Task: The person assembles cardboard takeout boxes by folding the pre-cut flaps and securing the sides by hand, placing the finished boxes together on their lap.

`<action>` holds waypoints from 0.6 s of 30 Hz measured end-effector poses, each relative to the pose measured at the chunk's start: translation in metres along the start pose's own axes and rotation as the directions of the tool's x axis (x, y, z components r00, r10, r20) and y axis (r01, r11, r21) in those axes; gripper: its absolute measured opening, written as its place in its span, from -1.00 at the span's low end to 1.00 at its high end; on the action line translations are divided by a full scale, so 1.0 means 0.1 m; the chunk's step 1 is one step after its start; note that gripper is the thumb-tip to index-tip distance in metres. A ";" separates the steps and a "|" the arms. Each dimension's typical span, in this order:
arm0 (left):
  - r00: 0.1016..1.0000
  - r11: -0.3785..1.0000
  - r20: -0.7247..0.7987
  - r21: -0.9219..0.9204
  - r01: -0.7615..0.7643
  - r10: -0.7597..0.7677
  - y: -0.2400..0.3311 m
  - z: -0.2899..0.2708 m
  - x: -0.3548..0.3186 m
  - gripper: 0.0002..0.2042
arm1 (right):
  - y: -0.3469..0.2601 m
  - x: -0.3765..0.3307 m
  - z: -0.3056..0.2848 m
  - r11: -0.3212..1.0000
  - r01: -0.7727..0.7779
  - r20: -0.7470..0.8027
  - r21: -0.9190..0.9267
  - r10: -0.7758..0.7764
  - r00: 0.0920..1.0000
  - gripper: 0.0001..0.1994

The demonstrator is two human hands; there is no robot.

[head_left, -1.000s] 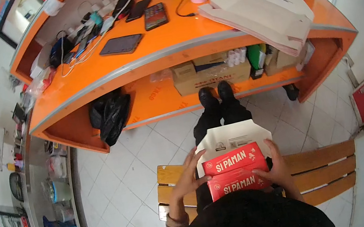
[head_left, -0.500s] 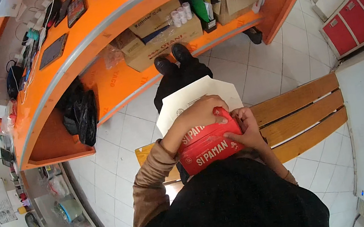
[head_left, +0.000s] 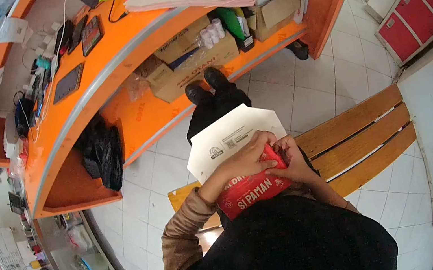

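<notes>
**Working at the end of the upper red box (head_left: 271, 154)**

Upper red box sits at 5 o'clock in view; lower red box (head_left: 255, 194) touches it at 6, cream card (head_left: 217, 138) at 12. Left hand (head_left: 251, 155): bent closed over the upper red box, fingertips at its 2 o'clock end. Right hand (head_left: 294, 165): thumb on red, fingers curled at that end; closure hidden, cannot tell. Step, judged: opening or tucking the end. Next move probably calls for steadying the box.

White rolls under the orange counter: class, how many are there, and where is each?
3: the left roll, middle roll and right roll stand side by side at the large brown carton, left of the green item. More may be hidden behind.
</notes>
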State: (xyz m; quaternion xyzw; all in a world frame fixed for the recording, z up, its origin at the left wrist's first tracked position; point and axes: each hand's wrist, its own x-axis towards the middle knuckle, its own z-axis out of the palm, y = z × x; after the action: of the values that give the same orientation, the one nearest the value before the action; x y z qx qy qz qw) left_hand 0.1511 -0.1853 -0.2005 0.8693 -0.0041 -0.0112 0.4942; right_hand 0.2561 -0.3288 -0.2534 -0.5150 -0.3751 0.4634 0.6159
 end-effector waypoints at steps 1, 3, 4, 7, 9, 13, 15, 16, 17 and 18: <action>0.995 0.999 -0.090 -0.024 0.043 -0.045 -0.01 0.00 0.00 -0.57 | -0.06 0.00 0.01 0.996 -0.085 0.001 -0.036 0.085 0.996 -0.42; 0.982 0.996 -0.170 -0.043 0.075 -0.081 -0.02 -0.03 0.03 -0.53 | -0.11 0.04 0.01 1.000 -0.022 0.007 -0.013 0.022 1.000 -0.41; 0.982 0.985 -0.138 -0.132 0.109 -0.127 -0.02 -0.06 0.05 -0.51 | -0.13 0.06 0.00 1.000 0.028 0.026 0.009 -0.028 0.999 -0.40; 0.979 0.948 -0.119 -0.293 0.126 -0.167 -0.09 -0.12 0.06 -0.50 | -0.12 0.02 0.01 0.999 0.006 0.051 0.040 -0.008 0.999 -0.37; 0.974 0.923 -0.141 -0.368 0.112 -0.174 -0.15 -0.12 0.04 -0.50 | -0.20 0.00 0.04 0.999 -0.028 0.066 0.034 0.026 0.997 -0.32; 0.984 0.973 -0.153 -0.221 0.059 -0.095 -0.04 -0.03 0.04 -0.53 | -0.13 0.01 -0.04 0.996 -0.042 0.167 -0.079 0.055 0.985 -0.18; 0.985 0.998 -0.158 -0.016 0.061 -0.063 0.07 0.02 -0.02 -0.55 | -0.14 0.10 -0.02 0.999 0.023 0.155 -0.050 -0.015 0.988 -0.22; 0.983 0.998 -0.168 -0.018 0.068 -0.070 0.12 0.00 -0.07 -0.55 | -0.16 0.16 -0.01 0.996 0.091 0.136 -0.024 -0.087 0.987 -0.25; 0.966 0.998 -0.250 -0.001 0.061 -0.059 0.16 -0.01 -0.11 -0.52 | -0.13 0.20 -0.06 0.996 0.084 0.146 -0.022 -0.080 0.986 -0.25; 0.942 0.998 -0.332 0.017 0.056 -0.047 0.21 -0.04 -0.17 -0.49 | -0.07 0.26 -0.14 0.996 0.020 0.209 -0.082 -0.003 0.978 -0.34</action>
State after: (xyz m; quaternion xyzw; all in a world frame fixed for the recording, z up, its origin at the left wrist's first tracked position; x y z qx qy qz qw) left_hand 0.1340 -0.1923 -0.1806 0.8651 0.1014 0.1224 0.4757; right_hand 0.2776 -0.3083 -0.2490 -0.4866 -0.4598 0.4952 0.5537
